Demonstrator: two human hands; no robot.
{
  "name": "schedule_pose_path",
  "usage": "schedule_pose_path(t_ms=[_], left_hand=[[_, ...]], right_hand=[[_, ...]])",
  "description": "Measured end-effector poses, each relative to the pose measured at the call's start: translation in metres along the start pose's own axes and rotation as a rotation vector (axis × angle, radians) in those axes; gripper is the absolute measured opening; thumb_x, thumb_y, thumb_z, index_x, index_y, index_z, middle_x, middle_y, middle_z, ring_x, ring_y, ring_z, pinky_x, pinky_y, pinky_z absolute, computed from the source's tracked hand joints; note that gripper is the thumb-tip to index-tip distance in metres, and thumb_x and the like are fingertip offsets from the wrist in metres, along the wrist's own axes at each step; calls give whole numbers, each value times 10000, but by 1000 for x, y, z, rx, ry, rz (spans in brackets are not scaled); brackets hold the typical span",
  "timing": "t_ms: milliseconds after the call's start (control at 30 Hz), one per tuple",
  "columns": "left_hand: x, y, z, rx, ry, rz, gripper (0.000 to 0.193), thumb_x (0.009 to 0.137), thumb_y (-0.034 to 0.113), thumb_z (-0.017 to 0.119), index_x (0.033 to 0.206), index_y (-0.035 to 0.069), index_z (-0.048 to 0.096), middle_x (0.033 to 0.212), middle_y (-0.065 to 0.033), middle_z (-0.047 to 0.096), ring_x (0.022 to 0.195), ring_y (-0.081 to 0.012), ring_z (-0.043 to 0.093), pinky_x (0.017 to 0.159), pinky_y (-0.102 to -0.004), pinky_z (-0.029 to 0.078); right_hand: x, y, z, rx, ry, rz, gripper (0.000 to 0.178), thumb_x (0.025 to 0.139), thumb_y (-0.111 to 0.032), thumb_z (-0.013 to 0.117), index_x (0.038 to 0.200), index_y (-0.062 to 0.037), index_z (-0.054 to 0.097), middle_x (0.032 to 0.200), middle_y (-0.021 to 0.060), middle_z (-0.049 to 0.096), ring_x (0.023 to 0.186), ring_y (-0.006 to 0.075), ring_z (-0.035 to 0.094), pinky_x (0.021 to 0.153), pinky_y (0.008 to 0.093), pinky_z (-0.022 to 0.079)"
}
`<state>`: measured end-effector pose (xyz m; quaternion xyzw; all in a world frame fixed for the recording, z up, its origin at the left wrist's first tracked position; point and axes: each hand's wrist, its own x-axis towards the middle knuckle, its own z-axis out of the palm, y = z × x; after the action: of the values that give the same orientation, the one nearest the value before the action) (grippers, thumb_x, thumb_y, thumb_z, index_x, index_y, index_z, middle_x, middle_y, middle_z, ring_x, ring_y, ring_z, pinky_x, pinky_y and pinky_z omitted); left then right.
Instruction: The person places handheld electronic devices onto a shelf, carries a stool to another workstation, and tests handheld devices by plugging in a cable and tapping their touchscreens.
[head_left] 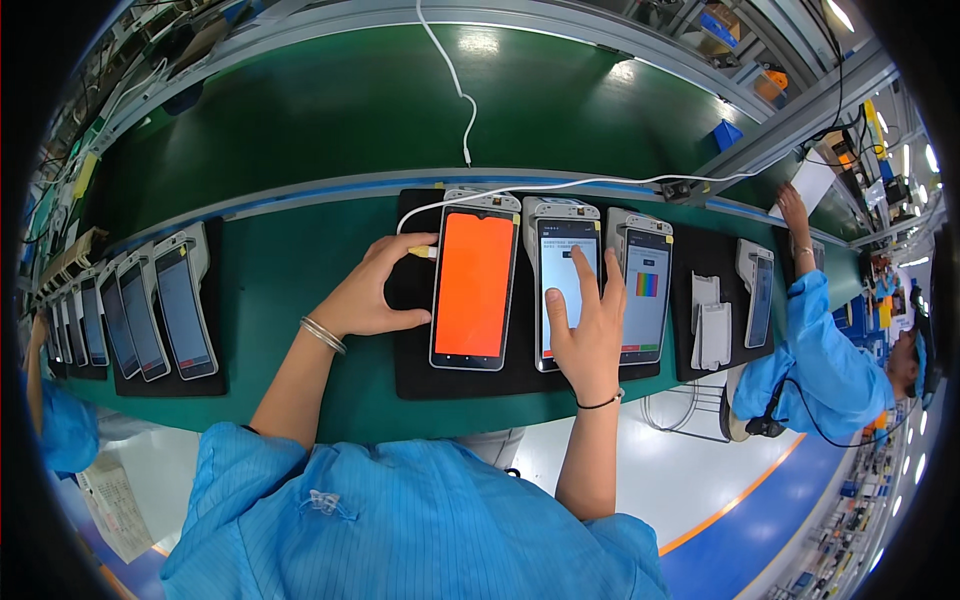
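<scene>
Centrally in the head view, three terminals (648, 305) lie on one black mat (430, 385) at the hands. The left hand (370, 290) touches one yellow plug (422, 252) beside the orange-screened terminal (472, 285); whether it grips, I cannot tell. The right hand (592, 330), spread and grasping nothing, has fingertips over the middle screen (558, 265). Farther right lie two white pieces (714, 335) and one terminal more (761, 300).

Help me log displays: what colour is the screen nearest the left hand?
The handheld terminal's screen is almost wholly orange-red, best seen in the head view.
</scene>
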<state>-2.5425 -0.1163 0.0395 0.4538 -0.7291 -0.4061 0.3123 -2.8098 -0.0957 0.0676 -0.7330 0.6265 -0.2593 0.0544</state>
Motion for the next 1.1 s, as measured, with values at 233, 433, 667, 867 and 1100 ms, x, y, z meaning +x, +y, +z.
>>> schedule_pose_path(t_ms=[233, 433, 667, 867, 1100], left_hand=[[0, 2, 1, 11, -20, 17, 841, 578, 214, 783, 1297, 117, 359, 1263, -122, 420, 1203, -324, 346, 1025, -424, 271], [0, -1, 5, 51, 28, 69, 741, 629, 207, 755, 1268, 105, 395, 1255, -118, 444, 1174, -327, 372, 1011, -423, 285], [5, 0, 12, 51, 217, 125, 348, 761, 133, 630, 1094, 68, 547, 1046, -106, 602, 1001, -297, 527, 931, -400, 368], [9, -2, 19, 46, 305, 98, 235, 781, 121, 610, 1008, 75, 571, 938, -104, 633, 890, -304, 573, 856, -382, 421], [17, -1, 21, 51, 372, 98, 154, 755, 100, 608, 897, 65, 557, 843, -92, 630, 804, -290, 582, 807, -371, 423]], right_hand=[[-9, -4, -1, 83, 93, 6, 444, 831, -207, 565, 1231, -49, 459, 1310, 253, 326, 1207, 395, 343, 960, 447, 333], [-36, -51, 10, 517, 16, -89, 538, 754, -69, 597, 1236, 46, 386, 1261, 275, 380, 1179, 414, 373, 974, 438, 327], [-42, -63, 36, 466, -28, -7, 689, 777, -106, 594, 1320, 89, 218, 1285, 324, 314, 1204, 449, 331, 996, 446, 299], [-27, -49, 41, 633, -85, -25, 701, 786, -130, 594, 1324, 92, 203, 1283, 279, 351, 1156, 378, 409, 966, 392, 339], [-29, -49, 41, 667, -94, -11, 686, 780, -120, 585, 1323, 79, 216, 1288, 272, 348, 1169, 383, 395, 968, 403, 334]])
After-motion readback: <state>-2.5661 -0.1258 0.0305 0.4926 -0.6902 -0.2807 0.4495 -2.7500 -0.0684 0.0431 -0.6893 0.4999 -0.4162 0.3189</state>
